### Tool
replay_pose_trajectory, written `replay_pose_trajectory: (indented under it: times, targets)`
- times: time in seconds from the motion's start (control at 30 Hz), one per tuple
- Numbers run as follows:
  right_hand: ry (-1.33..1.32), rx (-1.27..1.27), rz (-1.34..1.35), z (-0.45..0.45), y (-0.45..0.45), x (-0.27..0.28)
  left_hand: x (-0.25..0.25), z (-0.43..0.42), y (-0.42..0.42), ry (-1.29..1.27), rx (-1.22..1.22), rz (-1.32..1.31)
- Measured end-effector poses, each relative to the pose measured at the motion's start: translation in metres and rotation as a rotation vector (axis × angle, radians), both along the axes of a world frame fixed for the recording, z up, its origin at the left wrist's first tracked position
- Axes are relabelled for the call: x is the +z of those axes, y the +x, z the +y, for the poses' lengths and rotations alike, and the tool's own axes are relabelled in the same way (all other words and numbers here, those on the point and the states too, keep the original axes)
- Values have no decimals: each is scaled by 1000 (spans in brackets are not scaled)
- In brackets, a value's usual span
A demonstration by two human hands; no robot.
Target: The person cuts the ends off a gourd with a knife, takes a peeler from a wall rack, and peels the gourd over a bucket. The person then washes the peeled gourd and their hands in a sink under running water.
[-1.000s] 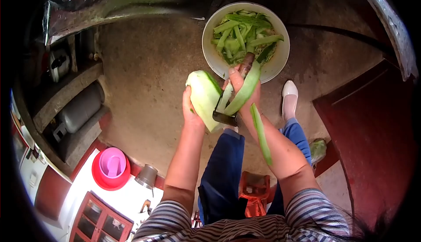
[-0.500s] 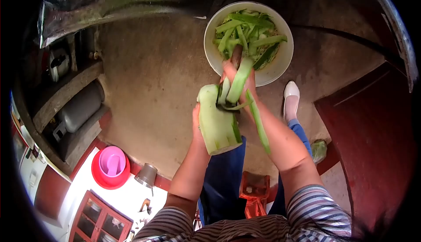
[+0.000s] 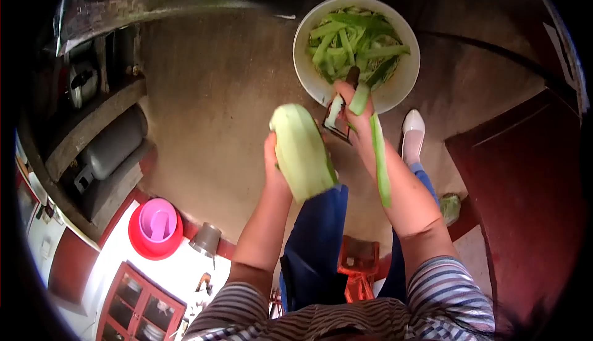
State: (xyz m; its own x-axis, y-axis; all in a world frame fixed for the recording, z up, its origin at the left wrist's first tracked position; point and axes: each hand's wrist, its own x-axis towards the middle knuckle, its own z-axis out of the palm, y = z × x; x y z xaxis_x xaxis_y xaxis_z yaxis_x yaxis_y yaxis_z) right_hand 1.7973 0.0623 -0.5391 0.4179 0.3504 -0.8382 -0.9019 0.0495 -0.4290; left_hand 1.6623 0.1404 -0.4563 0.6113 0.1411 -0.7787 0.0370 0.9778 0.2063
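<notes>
A large pale green peeled gourd (image 3: 301,152) is gripped in my left hand (image 3: 273,159), whose fingers are partly hidden behind it. To its right, my right hand (image 3: 356,107) is closed on a peeler (image 3: 336,130) with a dark handle and wide blade frame. Peel is caught in the peeler, and a strip (image 3: 360,99) hangs by the hand. Another long green strip (image 3: 380,162) lies along my right forearm. Beyond my right hand stands a white bucket (image 3: 302,63) holding many green peelings (image 3: 349,38). The gourd and peeler are apart.
A gas cylinder (image 3: 115,143) lies on a shelf at left. A pink basin (image 3: 158,220) sits in a red one (image 3: 138,242), beside a metal container (image 3: 206,239). A red stool (image 3: 358,257) is between my legs. A dark red panel (image 3: 525,199) stands at right.
The peeler has come away from the gourd, toward the right. The gourd has been turned in my left hand and has moved slightly up since half a second ago.
</notes>
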Motion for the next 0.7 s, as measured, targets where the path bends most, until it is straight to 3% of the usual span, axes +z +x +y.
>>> replay_pose_trajectory:
  times: [0.07, 0.23, 0.53, 0.6, 0.7]
  targets:
    - [-55, -50, -20, -8, -8, 23, -10, 5, 9, 34, 197, 91]
    - [-59, -127, -190, -9, -13, 61, -25, 4, 6, 108, 295, 158]
    - [21, -86, -145, 0, -10, 52, -15, -19, 2, 48, 119, 121]
    - [-84, 95, -296, 2, -5, 32, -8, -34, 9, 50, 135, 164]
    - [-40, 92, -284, 10, -3, 26, -8, -43, 2, 2, 108, 171]
